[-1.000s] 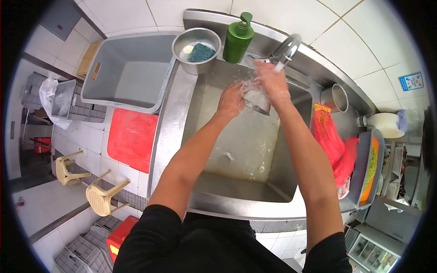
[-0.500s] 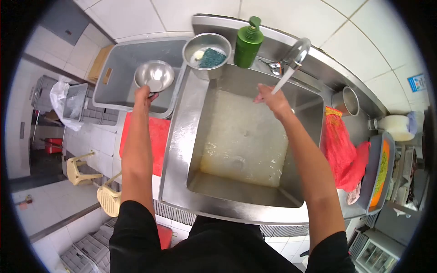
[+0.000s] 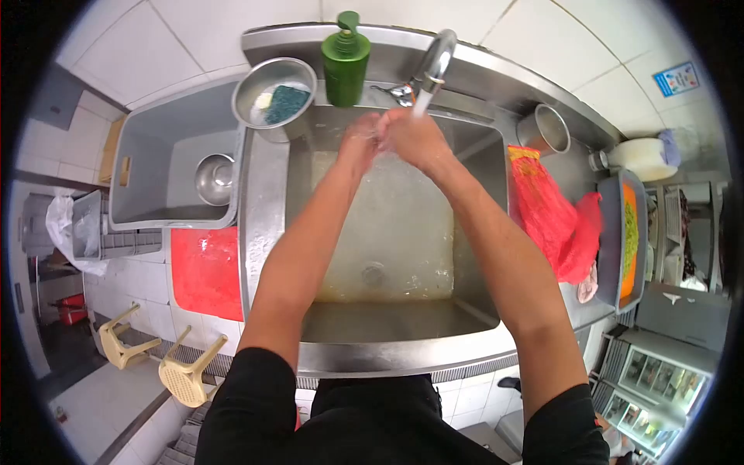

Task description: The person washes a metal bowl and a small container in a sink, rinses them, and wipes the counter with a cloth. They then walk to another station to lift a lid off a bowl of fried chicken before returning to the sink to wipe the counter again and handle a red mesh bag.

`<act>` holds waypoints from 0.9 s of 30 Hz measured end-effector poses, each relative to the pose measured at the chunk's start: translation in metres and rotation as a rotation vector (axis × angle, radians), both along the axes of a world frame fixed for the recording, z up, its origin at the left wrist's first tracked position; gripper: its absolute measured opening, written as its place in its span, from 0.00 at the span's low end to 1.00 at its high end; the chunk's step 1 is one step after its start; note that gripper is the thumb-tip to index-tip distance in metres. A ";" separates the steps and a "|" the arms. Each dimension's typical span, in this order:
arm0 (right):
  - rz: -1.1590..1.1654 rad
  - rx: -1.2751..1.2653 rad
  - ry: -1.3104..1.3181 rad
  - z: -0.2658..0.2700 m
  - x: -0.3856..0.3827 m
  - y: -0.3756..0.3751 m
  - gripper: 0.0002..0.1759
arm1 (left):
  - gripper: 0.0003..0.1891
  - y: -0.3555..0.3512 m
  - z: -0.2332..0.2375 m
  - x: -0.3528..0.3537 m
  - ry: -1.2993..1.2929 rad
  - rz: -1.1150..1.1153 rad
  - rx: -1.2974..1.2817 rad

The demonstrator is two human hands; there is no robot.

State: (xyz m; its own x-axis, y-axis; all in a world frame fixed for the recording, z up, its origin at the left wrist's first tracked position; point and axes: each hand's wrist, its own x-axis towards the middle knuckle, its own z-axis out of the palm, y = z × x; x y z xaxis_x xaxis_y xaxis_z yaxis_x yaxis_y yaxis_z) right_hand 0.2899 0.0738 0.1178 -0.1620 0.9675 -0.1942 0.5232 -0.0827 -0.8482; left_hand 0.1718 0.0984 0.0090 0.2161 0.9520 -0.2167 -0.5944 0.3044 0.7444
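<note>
The left hand [image 3: 360,143] and the right hand [image 3: 415,139] are close together over the far part of the sink [image 3: 380,232], at the stream of water [image 3: 421,105] from the tap [image 3: 440,58]. The fingers of both are bent inward and blurred by the splashing, so how far open each hand is, and whether anything small is between them, cannot be told. Shallow water covers the sink floor below them, and the round drain [image 3: 373,273] shows through it, nearer the person.

Well to the left of the left hand, a shiny metal bowl [image 3: 215,180] lies inside a grey tub [image 3: 167,167]. Nearer to that hand, also on its left, a round steel pot [image 3: 298,118] holds a dark green sponge [image 3: 287,104] and a pale yellow piece [image 3: 264,101]. Just beyond the left hand stands a green pump bottle [image 3: 345,70]. To the right of the right hand, a steel container [image 3: 545,130] and a red mesh bag [image 3: 542,217] rest on the steel desk [image 3: 500,124].
</note>
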 end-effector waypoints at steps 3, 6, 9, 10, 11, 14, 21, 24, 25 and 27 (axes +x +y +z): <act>0.029 -0.046 0.052 0.023 0.009 -0.007 0.11 | 0.12 0.015 0.027 0.018 -0.119 -0.126 -0.111; 0.006 -0.055 0.035 0.046 0.015 -0.021 0.12 | 0.14 0.038 0.021 0.028 -0.022 -0.060 -0.228; -0.034 -0.117 0.077 0.039 0.012 -0.028 0.13 | 0.17 0.051 0.016 0.024 0.062 -0.228 -0.032; -0.060 -0.173 0.163 0.034 0.012 -0.026 0.13 | 0.14 0.057 0.039 0.033 0.003 -0.066 -0.392; -0.069 -0.171 0.164 0.025 0.016 -0.024 0.13 | 0.14 0.061 0.031 0.035 0.005 -0.074 -0.389; -0.104 0.116 0.293 -0.021 0.028 -0.028 0.16 | 0.18 0.049 0.013 0.017 0.054 0.021 -0.095; 0.164 -0.324 -0.566 -0.260 0.077 -0.113 0.19 | 0.18 -0.092 0.035 -0.135 1.852 -0.498 0.824; 0.172 -0.282 -0.664 -0.327 0.059 -0.134 0.18 | 0.17 -0.118 0.012 -0.158 1.813 -0.423 0.934; 0.183 -0.285 -0.649 -0.348 0.052 -0.132 0.18 | 0.17 -0.121 0.010 -0.155 1.827 -0.433 0.922; 0.204 -0.200 -0.696 -0.382 0.042 -0.131 0.17 | 0.16 -0.124 0.012 -0.138 1.967 -0.355 0.861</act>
